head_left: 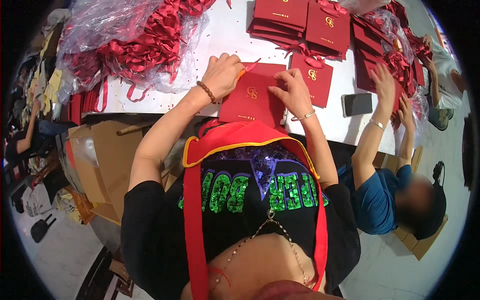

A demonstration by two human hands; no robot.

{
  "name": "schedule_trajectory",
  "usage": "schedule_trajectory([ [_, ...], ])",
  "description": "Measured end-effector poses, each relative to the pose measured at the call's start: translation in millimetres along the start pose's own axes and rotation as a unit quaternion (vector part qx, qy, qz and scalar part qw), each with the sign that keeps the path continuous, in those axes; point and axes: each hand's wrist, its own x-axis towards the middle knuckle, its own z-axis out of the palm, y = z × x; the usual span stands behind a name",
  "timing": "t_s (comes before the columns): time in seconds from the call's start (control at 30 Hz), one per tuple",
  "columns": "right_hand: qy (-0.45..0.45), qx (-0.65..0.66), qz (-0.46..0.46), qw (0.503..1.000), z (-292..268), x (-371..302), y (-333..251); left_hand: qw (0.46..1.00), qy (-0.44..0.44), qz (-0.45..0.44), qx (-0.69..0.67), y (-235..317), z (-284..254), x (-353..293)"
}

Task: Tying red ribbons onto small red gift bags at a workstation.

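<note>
A dark red paper gift bag [252, 97] with a gold emblem lies flat at the table's near edge, in front of my body. At its upper left corner, my left hand [222, 77] is closed round a small orange object [242, 73], mostly hidden by the fingers. A red ribbon [253, 64] sticks up beside those fingers at the bag's top edge. My right hand [294, 94] rests over the bag's right side, thumb and forefinger apart, with nothing visible between them. Another red bag [314, 82] with a ribbon bow lies just right of that hand.
Clear plastic [112, 27] with bunched red ribbons [147, 47] covers the table's left. Stacked red bags [277, 17] lie at the far side. A dark phone [357, 104] sits right, near a co-worker's hand [384, 82]. Cardboard boxes [107, 165] stand below left.
</note>
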Motion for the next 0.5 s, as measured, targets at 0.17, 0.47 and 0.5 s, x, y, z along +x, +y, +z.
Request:
schedule_trajectory([
  [0.17,-0.051,0.099,0.097,0.989,3.2,2.3,6.5,0.985,0.154,0.056,-0.059,4.3,-0.3,9.9],
  [0.47,-0.067,0.226,0.140,0.962,18.8,6.2,20.8,0.961,0.029,-0.023,-0.273,35.2,4.3,3.3],
  [0.5,-0.067,0.214,0.134,0.965,18.8,6.1,20.3,0.954,0.024,-0.044,-0.296,36.6,10.7,1.7],
])
